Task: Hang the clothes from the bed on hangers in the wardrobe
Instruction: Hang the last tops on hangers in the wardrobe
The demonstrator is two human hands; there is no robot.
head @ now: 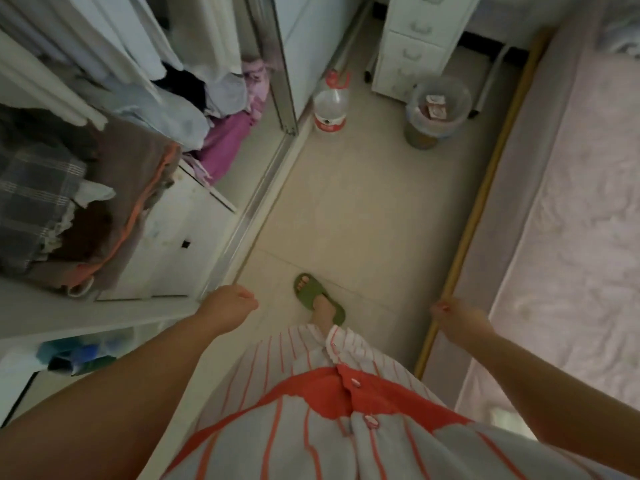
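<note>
Far left of your fingers, one open wardrobe: pale clothes hang at its top, too bunched to count. Below them a heap lies on a white drawer unit: one grey plaid piece, one brown piece with orange trim, one purple piece, plus more you can't separate. No hanger can be made out.

Your left hand is low in front of the wardrobe, fingers curled into a loose fist, holding nothing, touching nothing. Just right of those knuckles, one foot in a green slipper on the tile floor. Well beyond your fingers, one clear bottle with red cap and label, one bin, one white drawer tower.

Your right hand is over the yellow bed rail, fingers curled down, nothing visible in them; whether it touches the rail, can't tell. Right of those fingers, one bed with pale pinkish cover. No loose garment is visible on the part in frame.
</note>
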